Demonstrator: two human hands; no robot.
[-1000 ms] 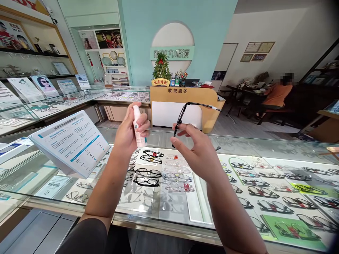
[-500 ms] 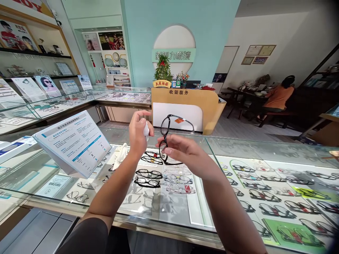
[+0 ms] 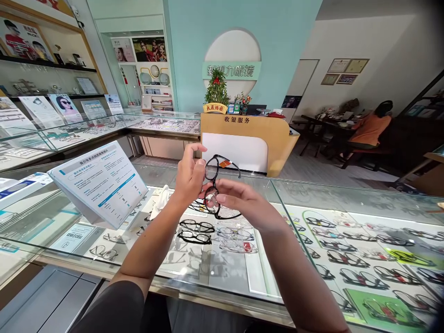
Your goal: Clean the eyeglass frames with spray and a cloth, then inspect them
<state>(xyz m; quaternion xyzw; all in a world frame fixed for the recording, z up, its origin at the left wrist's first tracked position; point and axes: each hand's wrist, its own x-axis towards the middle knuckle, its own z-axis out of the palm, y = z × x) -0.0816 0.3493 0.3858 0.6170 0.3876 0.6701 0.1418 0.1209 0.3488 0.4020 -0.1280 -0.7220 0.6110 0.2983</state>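
My right hand (image 3: 244,199) is closed on a pair of black-framed eyeglasses (image 3: 217,169), pinched near the bridge and tilted on end above the glass counter. An orange tag hangs by the upper temple. Just left of the lenses, my left hand (image 3: 190,175) is curled, its index finger bent over the top. The small white bottle it grips is now mostly hidden behind its fingers. Under the glass beneath lie several display frames, among them a black pair (image 3: 194,237) and a clear pair (image 3: 239,246).
A folded sign board (image 3: 100,180) stands on the counter at left. Near it lies a crumpled white cloth (image 3: 163,198). More frames fill the case (image 3: 360,256) at right. Beyond stands a wooden cashier desk (image 3: 280,134); a person in orange (image 3: 371,129) sits far right.
My left hand has moved right, close to the lenses, and the white bottle has passed out of sight behind its fingers. The eyeglasses have tilted slightly. The whole view has shifted a little.
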